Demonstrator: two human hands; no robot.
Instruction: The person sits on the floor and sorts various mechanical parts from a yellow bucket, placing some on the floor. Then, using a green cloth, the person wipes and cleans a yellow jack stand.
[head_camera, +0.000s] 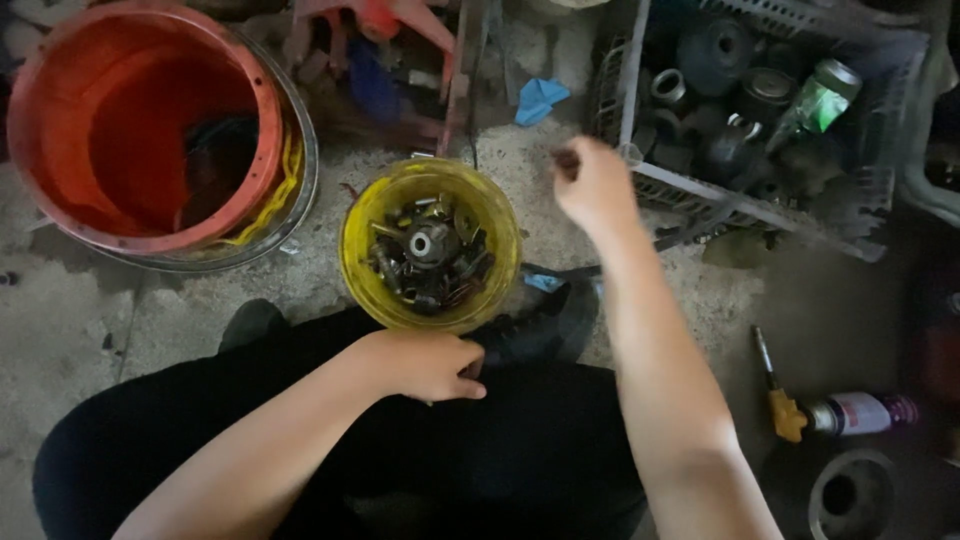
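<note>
Bolts and nuts fill the yellow tub (372, 270) on the concrete floor (70, 330), between the person's knees. From the head view, the left hand (428, 365) rests curled by the tub's near rim, holding nothing visible. The right hand (592, 182) hovers between tub and grey crate (640, 95), fingers pinched on a small dark piece (566, 160). Much hardware remains in the tub.

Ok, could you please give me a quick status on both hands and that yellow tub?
Left hand resting by yellow tub of bolts. Right hand raised near grey crate, pinching a small dark part. Nothing between.
</note>
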